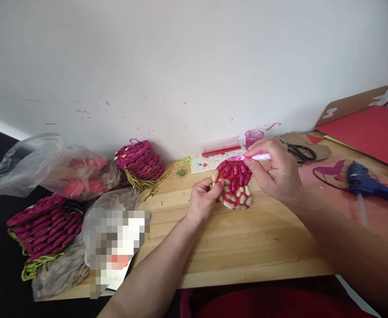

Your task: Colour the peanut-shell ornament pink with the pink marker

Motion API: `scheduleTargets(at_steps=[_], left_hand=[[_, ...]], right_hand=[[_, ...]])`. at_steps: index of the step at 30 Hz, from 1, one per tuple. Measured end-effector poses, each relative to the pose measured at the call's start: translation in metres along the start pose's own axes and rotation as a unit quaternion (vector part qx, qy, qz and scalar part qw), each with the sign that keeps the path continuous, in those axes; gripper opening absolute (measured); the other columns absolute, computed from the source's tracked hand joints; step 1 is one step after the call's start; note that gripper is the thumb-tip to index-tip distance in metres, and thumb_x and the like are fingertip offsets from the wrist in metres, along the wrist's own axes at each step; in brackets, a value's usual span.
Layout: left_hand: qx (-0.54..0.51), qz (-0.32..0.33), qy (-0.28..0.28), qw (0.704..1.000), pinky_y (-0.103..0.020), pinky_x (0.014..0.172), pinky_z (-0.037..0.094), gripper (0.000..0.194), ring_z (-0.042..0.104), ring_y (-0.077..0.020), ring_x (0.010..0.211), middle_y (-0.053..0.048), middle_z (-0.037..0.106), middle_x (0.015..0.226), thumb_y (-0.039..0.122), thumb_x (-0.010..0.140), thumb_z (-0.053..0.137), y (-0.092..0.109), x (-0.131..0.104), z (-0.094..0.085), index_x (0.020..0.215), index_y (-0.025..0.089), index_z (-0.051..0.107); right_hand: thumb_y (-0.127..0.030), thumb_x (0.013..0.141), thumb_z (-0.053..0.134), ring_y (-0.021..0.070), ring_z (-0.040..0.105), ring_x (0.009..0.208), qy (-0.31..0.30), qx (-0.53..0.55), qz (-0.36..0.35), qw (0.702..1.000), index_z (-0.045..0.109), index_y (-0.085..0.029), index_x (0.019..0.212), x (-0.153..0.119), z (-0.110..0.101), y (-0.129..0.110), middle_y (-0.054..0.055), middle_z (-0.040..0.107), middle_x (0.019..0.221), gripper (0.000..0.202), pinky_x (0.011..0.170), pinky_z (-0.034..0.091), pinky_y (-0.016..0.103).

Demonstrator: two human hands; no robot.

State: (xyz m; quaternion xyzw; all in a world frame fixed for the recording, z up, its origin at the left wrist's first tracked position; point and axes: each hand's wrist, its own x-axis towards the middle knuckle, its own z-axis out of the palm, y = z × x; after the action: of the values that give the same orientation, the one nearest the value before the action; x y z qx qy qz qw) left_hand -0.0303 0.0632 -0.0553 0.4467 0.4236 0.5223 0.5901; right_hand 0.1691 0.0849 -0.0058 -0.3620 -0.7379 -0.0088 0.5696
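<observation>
A peanut-covered piece [236, 201] is held over the middle of the bench [230, 251], its left edge pinched between thumb and fingers of the left hand [202, 198]. A slim white tool [262, 157] is gripped near its tip by the right hand [276, 172], and the tip is brought to the piece's 12 o'clock edge; whether it touches cannot be told. The upper peanuts are coloured magenta, while the lower ones are left pale. From the piece, a pink-stained cup [252, 138] is seen at 1 o'clock, scissors [305, 153] at 2, a blue glue gun [363, 185] at 3, and a fringed magenta craft [142, 163] towards 10.
</observation>
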Motion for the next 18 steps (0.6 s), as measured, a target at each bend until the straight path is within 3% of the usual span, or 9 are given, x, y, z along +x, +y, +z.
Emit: scheduleTargets(at_steps=[4,11,18], left_hand=[[0.004,0.005,0.009,1.0,-0.023,0.052,0.046,0.059,0.056,-0.0102,0.052,-0.003,0.071,0.065,0.066,0.059,0.095,-0.0011,-0.0007,0.0,0.08,0.013,0.08],[-0.001,-0.005,0.0,1.0,-0.025,0.054,0.05,0.056,0.062,-0.0135,0.055,-0.005,0.075,0.069,0.063,0.062,0.094,-0.0026,-0.0013,-0.0007,0.082,0.013,0.08],[-0.02,-0.017,0.001,1.0,-0.023,0.052,0.049,0.057,0.059,-0.0117,0.053,-0.004,0.075,0.068,0.063,0.057,0.096,0.0003,-0.0015,0.0017,0.08,0.013,0.08]], right_hand=[[-0.023,0.095,0.067,0.0271,0.07,0.092,0.015,-0.019,-0.046,0.999,0.065,-0.026,0.096,0.0003,0.0003,0.0008,0.004,0.074,0.091,0.004,0.088,0.049,0.048],[-0.023,0.096,0.067,0.0245,0.069,0.088,0.0,-0.034,-0.045,0.998,0.061,-0.026,0.094,0.0005,-0.0014,-0.0025,0.003,0.073,0.089,0.007,0.085,0.046,0.045],[-0.024,0.098,0.065,0.0238,0.069,0.087,0.003,-0.037,-0.045,0.998,0.06,-0.025,0.095,-0.0001,-0.0021,-0.004,0.002,0.073,0.087,0.007,0.085,0.046,0.044]])
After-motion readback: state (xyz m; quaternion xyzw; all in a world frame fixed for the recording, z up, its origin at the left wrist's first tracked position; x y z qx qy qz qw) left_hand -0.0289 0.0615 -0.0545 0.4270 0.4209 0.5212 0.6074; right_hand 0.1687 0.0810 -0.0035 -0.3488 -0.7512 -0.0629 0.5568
